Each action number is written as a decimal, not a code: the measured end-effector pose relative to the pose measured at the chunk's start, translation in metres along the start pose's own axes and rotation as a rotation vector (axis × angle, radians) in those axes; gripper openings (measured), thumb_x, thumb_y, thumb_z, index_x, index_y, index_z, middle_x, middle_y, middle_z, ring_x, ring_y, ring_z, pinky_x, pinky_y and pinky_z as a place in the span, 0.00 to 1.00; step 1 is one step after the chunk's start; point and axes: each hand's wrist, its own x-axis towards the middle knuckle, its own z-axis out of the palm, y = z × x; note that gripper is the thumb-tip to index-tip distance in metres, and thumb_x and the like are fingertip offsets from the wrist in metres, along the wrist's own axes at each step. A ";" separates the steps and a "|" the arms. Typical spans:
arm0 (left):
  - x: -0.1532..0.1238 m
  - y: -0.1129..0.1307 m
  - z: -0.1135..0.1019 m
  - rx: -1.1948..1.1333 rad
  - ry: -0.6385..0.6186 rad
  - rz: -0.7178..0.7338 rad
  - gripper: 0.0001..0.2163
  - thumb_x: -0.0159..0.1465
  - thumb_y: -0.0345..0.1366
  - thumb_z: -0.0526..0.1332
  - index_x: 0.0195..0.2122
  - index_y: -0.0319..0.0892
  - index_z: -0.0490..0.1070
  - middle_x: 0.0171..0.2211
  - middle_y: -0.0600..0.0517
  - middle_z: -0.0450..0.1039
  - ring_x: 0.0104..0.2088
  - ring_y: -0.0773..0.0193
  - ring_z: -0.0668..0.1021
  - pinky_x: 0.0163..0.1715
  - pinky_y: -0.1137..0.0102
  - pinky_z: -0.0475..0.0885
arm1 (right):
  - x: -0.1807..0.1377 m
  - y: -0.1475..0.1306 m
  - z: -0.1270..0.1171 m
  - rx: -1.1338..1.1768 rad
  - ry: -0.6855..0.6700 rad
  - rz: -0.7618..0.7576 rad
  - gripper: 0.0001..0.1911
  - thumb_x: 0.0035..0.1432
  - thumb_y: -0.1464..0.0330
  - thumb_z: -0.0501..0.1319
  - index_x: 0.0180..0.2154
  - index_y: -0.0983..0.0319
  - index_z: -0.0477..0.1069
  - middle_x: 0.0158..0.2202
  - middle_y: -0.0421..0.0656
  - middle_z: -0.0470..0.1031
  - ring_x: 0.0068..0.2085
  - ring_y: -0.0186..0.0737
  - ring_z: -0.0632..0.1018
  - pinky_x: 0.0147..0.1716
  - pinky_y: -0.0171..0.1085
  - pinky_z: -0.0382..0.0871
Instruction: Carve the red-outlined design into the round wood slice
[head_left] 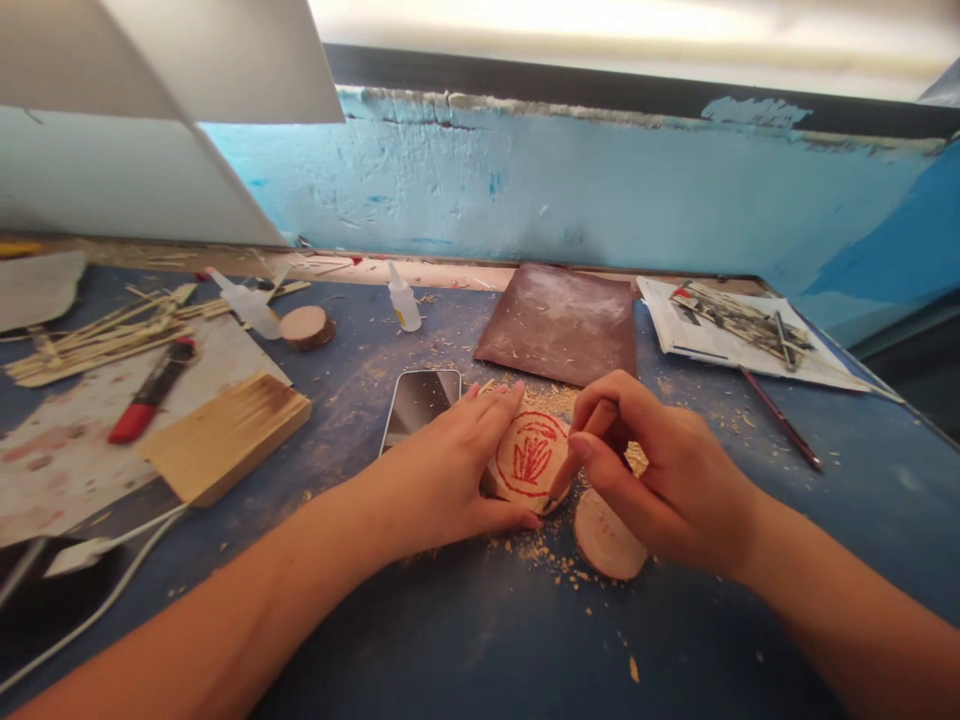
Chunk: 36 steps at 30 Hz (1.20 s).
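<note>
A round wood slice (529,458) with a red circle and a leafy red design lies on the blue table. My left hand (465,455) grips its left side, fingers at the far edge and thumb at the near edge. In my right hand (649,465), closed, is a carving tool (596,422) with a wooden handle. The tool's tip meets the slice near its lower right rim; the blade's shape is hard to make out. A plain wood slice (611,540) lies just below my right hand. Wood shavings (551,560) surround both slices.
A phone (420,400) lies behind my left hand. Farther back are a sandpaper sheet (562,320), a small bottle (405,300) and a thin brush (784,420). On the left are a wood block (229,435), a red-and-black marker (154,390), sticks (105,340) and a white cable (112,600).
</note>
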 end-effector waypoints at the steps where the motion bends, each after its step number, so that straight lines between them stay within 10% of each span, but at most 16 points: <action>1: 0.000 0.000 0.000 0.002 0.000 0.001 0.55 0.64 0.57 0.78 0.84 0.46 0.53 0.82 0.37 0.60 0.82 0.32 0.63 0.82 0.41 0.61 | 0.000 0.000 0.000 0.003 -0.003 0.006 0.05 0.77 0.69 0.62 0.45 0.58 0.66 0.31 0.33 0.77 0.26 0.29 0.77 0.27 0.31 0.70; 14: 0.002 0.005 -0.002 0.013 -0.013 -0.003 0.54 0.64 0.57 0.77 0.84 0.45 0.54 0.82 0.36 0.61 0.81 0.30 0.64 0.82 0.39 0.60 | -0.001 0.002 0.001 -0.017 0.017 -0.020 0.05 0.76 0.70 0.63 0.45 0.58 0.67 0.30 0.33 0.77 0.26 0.29 0.78 0.28 0.30 0.71; 26: 0.002 0.006 -0.003 0.012 -0.051 -0.050 0.50 0.64 0.62 0.76 0.80 0.42 0.63 0.81 0.34 0.62 0.82 0.29 0.61 0.82 0.37 0.58 | -0.005 -0.011 -0.003 -0.095 -0.025 -0.340 0.06 0.75 0.70 0.63 0.43 0.55 0.66 0.32 0.38 0.80 0.29 0.37 0.80 0.30 0.37 0.72; 36: 0.004 0.005 -0.001 0.020 -0.053 -0.029 0.49 0.64 0.60 0.76 0.80 0.41 0.62 0.82 0.33 0.60 0.83 0.31 0.60 0.83 0.37 0.54 | -0.004 -0.005 0.001 -0.069 0.022 -0.255 0.07 0.73 0.71 0.65 0.42 0.56 0.68 0.31 0.36 0.79 0.26 0.32 0.78 0.28 0.33 0.70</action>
